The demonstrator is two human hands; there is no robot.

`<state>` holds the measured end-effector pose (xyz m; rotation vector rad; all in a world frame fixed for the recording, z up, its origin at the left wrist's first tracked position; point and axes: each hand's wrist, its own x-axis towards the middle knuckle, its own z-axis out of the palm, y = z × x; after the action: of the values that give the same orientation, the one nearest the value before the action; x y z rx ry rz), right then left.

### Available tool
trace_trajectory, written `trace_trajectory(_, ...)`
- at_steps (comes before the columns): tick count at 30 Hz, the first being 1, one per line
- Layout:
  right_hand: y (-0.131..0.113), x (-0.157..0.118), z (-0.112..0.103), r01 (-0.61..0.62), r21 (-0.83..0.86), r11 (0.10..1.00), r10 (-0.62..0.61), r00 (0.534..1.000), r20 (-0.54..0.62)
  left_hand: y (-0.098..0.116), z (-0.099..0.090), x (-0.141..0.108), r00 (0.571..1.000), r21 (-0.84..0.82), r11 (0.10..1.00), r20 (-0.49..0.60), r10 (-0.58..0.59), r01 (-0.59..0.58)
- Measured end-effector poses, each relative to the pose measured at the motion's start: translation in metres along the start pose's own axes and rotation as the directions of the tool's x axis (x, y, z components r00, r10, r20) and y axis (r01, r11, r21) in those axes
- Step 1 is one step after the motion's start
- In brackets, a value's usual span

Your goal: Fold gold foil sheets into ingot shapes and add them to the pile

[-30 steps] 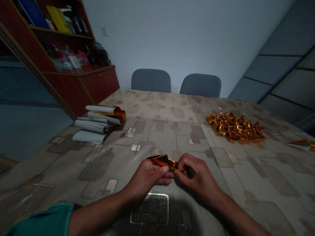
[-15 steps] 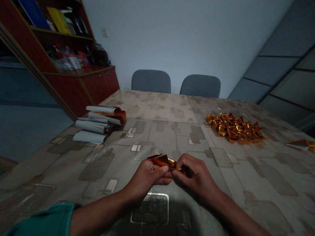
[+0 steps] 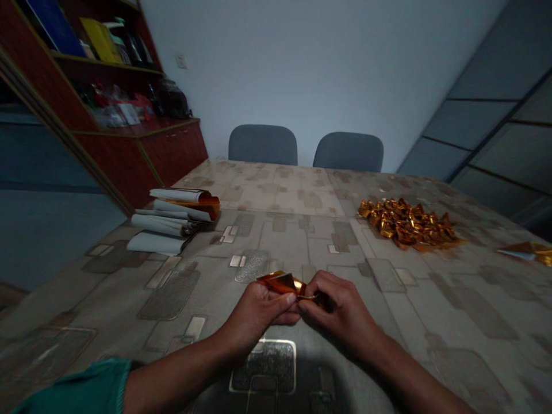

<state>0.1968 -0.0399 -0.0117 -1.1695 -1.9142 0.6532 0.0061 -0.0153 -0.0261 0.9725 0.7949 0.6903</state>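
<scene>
Between my two hands is a piece of shiny gold foil paper [image 3: 278, 282], partly folded, held just above the table near its front middle. My left hand [image 3: 263, 302] is closed on its left part, with the thumb pressed on top and the fingers beneath. The right end of the foil paper is pinched by my right hand [image 3: 332, 296], thumb against curled fingers. My fingers hide the paper's lower side and part of its right end.
A stack of bent sheets [image 3: 172, 221], grey outside and gold inside, lies at the left. To the right sits a cluster of folded gold foil pieces [image 3: 409, 224]. Another gold piece [image 3: 528, 252] lies at the far right. Two grey chairs [image 3: 262, 144] stand behind the patterned table [image 3: 284, 230].
Both hands stay nearly in place on the foil paper. Its upper flap has tilted slightly, and the view has shifted a little.
</scene>
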Motion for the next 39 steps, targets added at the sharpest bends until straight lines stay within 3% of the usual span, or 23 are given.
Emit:
trace_trajectory(9,-0.006,0.0,-0.011,-0.034,0.057,0.998,0.03,0.997,0.072,0.003,0.002,-0.002,1.0,-0.009,1.0,-0.028,-0.007,0.007)
trace_trajectory(27,-0.001,0.0,-0.002,-0.011,-0.007,1.0,0.011,1.0,0.006,0.001,0.0,-0.001,1.0,0.002,1.0,-0.02,-0.005,0.005)
trace_trajectory(39,-0.001,-0.001,-0.003,-0.012,0.027,1.0,0.012,0.999,0.034,0.0,0.0,-0.001,0.999,-0.024,1.0,-0.045,-0.014,0.013)
